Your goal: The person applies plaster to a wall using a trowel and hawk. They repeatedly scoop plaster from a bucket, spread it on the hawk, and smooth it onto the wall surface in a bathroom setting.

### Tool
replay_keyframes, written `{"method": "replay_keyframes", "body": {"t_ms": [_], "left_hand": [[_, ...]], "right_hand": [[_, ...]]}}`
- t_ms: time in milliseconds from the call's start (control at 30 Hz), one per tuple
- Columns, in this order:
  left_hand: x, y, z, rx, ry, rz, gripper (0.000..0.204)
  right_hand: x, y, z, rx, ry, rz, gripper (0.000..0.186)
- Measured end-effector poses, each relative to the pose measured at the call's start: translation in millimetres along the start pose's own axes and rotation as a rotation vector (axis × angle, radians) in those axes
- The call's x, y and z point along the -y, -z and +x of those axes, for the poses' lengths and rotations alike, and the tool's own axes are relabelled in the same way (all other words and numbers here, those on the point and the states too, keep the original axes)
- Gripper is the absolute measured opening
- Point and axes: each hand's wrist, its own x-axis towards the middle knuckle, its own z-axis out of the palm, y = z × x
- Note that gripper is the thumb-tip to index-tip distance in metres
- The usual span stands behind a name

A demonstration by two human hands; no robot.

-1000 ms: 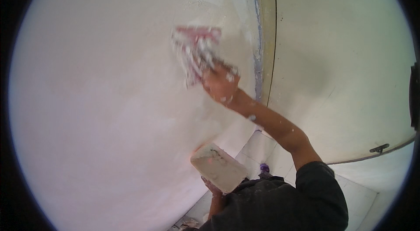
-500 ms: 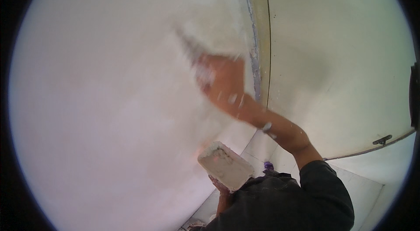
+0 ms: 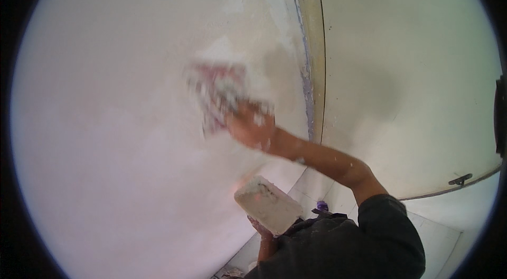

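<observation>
We see the right hand (image 3: 252,127) gripping a plaster-caked trowel (image 3: 217,95) flat on the wall (image 3: 105,136), its blade running up and left from the fingers, blurred. The left hand (image 3: 262,227), lower and nearer the body, grasps a loaded hawk (image 3: 268,204).

The right hand (image 3: 252,127) presses a trowel (image 3: 217,95) against the wall (image 3: 105,120), left of the door (image 3: 412,67); the left hand (image 3: 262,228) holds a plaster-laden board (image 3: 268,205) nearer.

Motion smears the right hand (image 3: 252,127) and its plaster-caked tool (image 3: 217,95) at frame centre, while the loaded board (image 3: 268,206) below hides most of the left hand (image 3: 262,224).
</observation>
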Motion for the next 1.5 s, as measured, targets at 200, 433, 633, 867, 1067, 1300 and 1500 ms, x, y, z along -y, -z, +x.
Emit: {"method": "replay_keyframes", "body": {"t_ms": [200, 433, 633, 867, 1067, 1300, 1500], "left_hand": [[-8.0, 9.9, -10.6, -0.045, -0.025, 0.014, 0.043], [4.5, 8.6, -1.0, -0.045, -0.01, 0.037, 0.044], [14.8, 13.2, 8.3, -0.035, -0.04, 0.055, 0.044], [20.8, 16.1, 7.5, -0.027, -0.088, 0.118, 0.048], [18.8, 20.4, 4.0, -0.02, -0.114, 0.343, 0.051], [23.5, 30.6, -3.7, -0.032, -0.106, 0.352, 0.056], [8.3, -25.1, -13.2, -0.002, -0.227, 0.643, 0.06]], "right_hand": [[-76.0, 13.4, -0.1, -0.225, -0.474, -0.024, 0.037], [-83.5, 27.5, 78.3, -0.24, -0.33, -0.157, 0.025], [0.1, 44.7, 17.0, 0.327, -0.068, 0.236, 0.03], [-111.1, 16.3, 86.4, -0.299, -0.345, 0.089, 0.035], [-65.6, -14.9, 51.0, 0.139, -0.229, -0.106, 0.047], [-152.2, 29.0, 85.5, -0.28, -0.517, -0.021, 0.022], [-87.4, 61.5, 115.9, -0.207, -0.254, -0.105, 0.03]]}}
